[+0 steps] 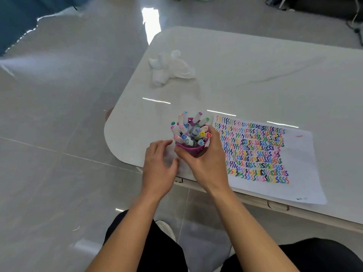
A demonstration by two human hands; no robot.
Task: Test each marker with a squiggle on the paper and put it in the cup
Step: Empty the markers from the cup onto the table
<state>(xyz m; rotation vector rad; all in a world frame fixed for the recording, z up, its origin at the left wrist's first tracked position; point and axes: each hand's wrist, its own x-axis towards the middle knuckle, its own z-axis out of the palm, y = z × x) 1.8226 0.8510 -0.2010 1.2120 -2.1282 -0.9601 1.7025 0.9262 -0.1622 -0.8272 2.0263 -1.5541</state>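
L hand point(159, 169) open; R hand point(206, 165), fingers round cup point(193, 151)

A plain indoor room, home or office; which one cannot be told. Large glossy grey floor tiles point(59, 118) fill the left of the frame. Teal fabric point(17, 22) hangs at upper left, and dark cables point(356, 26) trail at upper right. A white marble-patterned surface point(255, 75) with rounded corners carries squiggle-covered paper point(302, 154).
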